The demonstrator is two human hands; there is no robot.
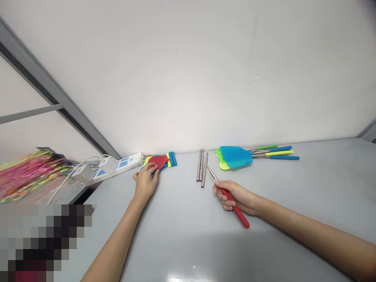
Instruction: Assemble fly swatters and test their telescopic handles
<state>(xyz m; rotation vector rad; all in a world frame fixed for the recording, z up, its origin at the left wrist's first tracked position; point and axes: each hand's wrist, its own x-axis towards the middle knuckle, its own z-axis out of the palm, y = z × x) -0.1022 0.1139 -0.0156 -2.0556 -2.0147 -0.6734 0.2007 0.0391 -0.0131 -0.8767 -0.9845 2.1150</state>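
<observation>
At the back left, my left hand (147,178) has its fingers curled on a red fly swatter head (159,161), on top of a small pile of other swatter heads in yellow and blue. Beside the pile are a yellow grip (169,159) and blue grips (173,158). My right hand (230,196) is closed around a red fly swatter handle (241,216), whose thin metal rod points up and left. Bare metal tubes (199,166) lie between my two hands, close to that rod's tip.
Fly swatters with blue (235,156) and green heads lie stacked at the back right, against the wall. A white power strip (126,164) with plugged-in chargers (85,173) and cables stands at the left. Beyond it are colourful bagged items (32,172).
</observation>
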